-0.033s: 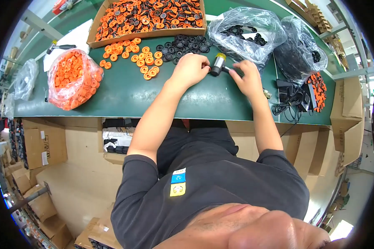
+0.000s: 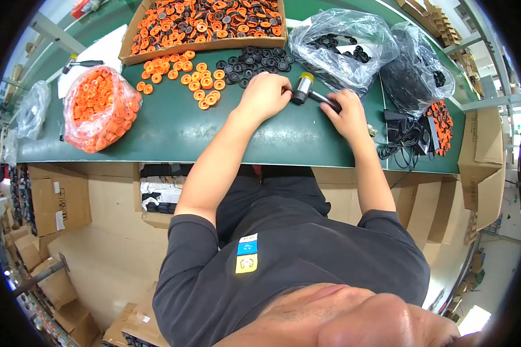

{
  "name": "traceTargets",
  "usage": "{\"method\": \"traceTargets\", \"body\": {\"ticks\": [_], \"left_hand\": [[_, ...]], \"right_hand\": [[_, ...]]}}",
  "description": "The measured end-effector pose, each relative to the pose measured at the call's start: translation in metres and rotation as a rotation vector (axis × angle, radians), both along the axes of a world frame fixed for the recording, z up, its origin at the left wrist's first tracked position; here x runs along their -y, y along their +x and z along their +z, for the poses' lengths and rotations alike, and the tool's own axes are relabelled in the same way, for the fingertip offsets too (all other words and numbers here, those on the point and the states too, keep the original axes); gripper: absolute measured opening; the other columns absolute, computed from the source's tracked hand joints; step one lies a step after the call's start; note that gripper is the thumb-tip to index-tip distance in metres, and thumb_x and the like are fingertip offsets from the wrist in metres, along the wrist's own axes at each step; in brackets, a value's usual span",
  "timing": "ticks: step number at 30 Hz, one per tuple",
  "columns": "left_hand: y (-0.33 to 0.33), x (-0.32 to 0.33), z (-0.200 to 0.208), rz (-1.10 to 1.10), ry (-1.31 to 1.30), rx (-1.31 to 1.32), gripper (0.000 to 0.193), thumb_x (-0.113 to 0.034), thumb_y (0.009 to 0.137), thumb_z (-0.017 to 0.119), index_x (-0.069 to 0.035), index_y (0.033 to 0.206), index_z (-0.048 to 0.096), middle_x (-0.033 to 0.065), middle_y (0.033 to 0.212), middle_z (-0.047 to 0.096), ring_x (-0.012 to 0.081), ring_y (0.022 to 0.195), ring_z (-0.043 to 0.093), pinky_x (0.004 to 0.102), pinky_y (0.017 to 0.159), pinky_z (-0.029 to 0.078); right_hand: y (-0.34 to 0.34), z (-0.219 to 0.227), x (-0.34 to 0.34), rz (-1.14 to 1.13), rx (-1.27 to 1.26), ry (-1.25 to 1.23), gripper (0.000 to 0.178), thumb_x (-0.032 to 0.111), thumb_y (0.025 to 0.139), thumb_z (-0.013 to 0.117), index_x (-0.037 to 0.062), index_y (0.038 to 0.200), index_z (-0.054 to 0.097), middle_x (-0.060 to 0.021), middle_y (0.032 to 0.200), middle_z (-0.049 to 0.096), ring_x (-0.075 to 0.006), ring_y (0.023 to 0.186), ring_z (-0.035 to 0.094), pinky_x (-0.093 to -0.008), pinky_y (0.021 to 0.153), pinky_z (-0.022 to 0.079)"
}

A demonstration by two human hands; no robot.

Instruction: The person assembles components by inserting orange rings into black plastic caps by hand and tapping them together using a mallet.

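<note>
A small mallet (image 2: 303, 88) with a silver, black and yellow head and a dark handle is on the green table in front of me. Around the end of its handle my right hand (image 2: 348, 113) has its fingers and thumb closed. My left hand (image 2: 265, 95) rests just left of the mallet head, its fingers curled down; a dark bit shows at the fingertips, too hidden to name. Beyond this hand is a pile of black round discs (image 2: 255, 65). Orange ring-like discs (image 2: 200, 85) are scattered to their left.
A carton (image 2: 202, 47) of orange-and-black assembled discs stands at the back. At left is a bag of orange discs (image 2: 101, 110) near another hammer (image 2: 84, 63). On the right are clear bags (image 2: 347, 49) of black parts, a tangle of black cables (image 2: 405, 139) and more assembled discs (image 2: 441, 127).
My right hand has closed its fingers around the mallet handle, where before they were spread more loosely over it. The left hand stays in nearly the same place.
</note>
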State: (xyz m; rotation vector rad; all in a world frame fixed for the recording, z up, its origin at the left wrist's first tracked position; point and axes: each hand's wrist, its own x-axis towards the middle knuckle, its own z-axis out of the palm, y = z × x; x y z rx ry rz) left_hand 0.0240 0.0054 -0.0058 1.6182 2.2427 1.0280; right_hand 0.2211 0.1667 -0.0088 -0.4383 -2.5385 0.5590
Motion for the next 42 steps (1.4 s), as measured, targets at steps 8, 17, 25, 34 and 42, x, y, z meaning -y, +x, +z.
{"method": "traceTargets", "body": {"ticks": [8, 17, 25, 34, 42], "left_hand": [[0.004, -0.002, -0.007, -0.096, 0.018, -0.040, 0.018, -0.022, 0.080, 0.071, -0.005, 0.085, 0.074, 0.0134, 0.082, 0.069, 0.0329, 0.085, 0.064, 0.0423, 0.083, 0.049], [-0.014, -0.006, -0.010, 0.251, 0.308, 0.047, 0.021, -0.026, 0.086, 0.068, -0.005, 0.085, 0.072, 0.0140, 0.082, 0.065, 0.0325, 0.082, 0.064, 0.0437, 0.075, 0.050], [-0.012, -0.007, -0.011, 0.262, 0.299, 0.086, 0.018, -0.021, 0.083, 0.068, -0.004, 0.080, 0.072, 0.0133, 0.082, 0.067, 0.0341, 0.085, 0.064, 0.0449, 0.080, 0.051], [-0.014, -0.009, -0.009, 0.268, 0.328, 0.061, 0.018, -0.021, 0.083, 0.068, -0.004, 0.081, 0.072, 0.0136, 0.083, 0.068, 0.0346, 0.084, 0.063, 0.0446, 0.080, 0.051], [-0.015, -0.007, -0.014, 0.273, 0.329, 0.048, 0.018, -0.021, 0.082, 0.067, -0.004, 0.081, 0.072, 0.0140, 0.084, 0.068, 0.0345, 0.084, 0.064, 0.0454, 0.080, 0.051]], "right_hand": [[0.055, 0.022, 0.016, -0.122, 0.291, 0.062, 0.016, 0.015, 0.092, 0.062, 0.0006, 0.099, 0.062, -0.0182, 0.091, 0.061, -0.0400, 0.082, 0.060, -0.0467, 0.072, 0.048], [0.043, 0.062, 0.053, -0.088, 0.372, -0.542, 0.019, 0.014, 0.100, 0.055, -0.0002, 0.109, 0.061, -0.0071, 0.069, 0.054, -0.0155, 0.065, 0.051, -0.0336, 0.062, 0.044], [0.034, 0.052, 0.057, -0.035, 0.431, -0.524, 0.025, 0.016, 0.101, 0.053, 0.0007, 0.119, 0.061, -0.0061, 0.068, 0.053, -0.0156, 0.062, 0.052, -0.0330, 0.060, 0.044], [0.032, 0.039, 0.066, 0.043, 0.265, -0.179, 0.028, 0.014, 0.100, 0.053, -0.0001, 0.124, 0.061, -0.0174, 0.083, 0.063, -0.0295, 0.075, 0.062, -0.0367, 0.072, 0.049], [0.022, 0.058, 0.070, -0.089, 0.373, -0.485, 0.030, 0.013, 0.101, 0.052, 0.0014, 0.127, 0.060, -0.0128, 0.075, 0.055, -0.0192, 0.070, 0.054, -0.0327, 0.069, 0.047]]}}
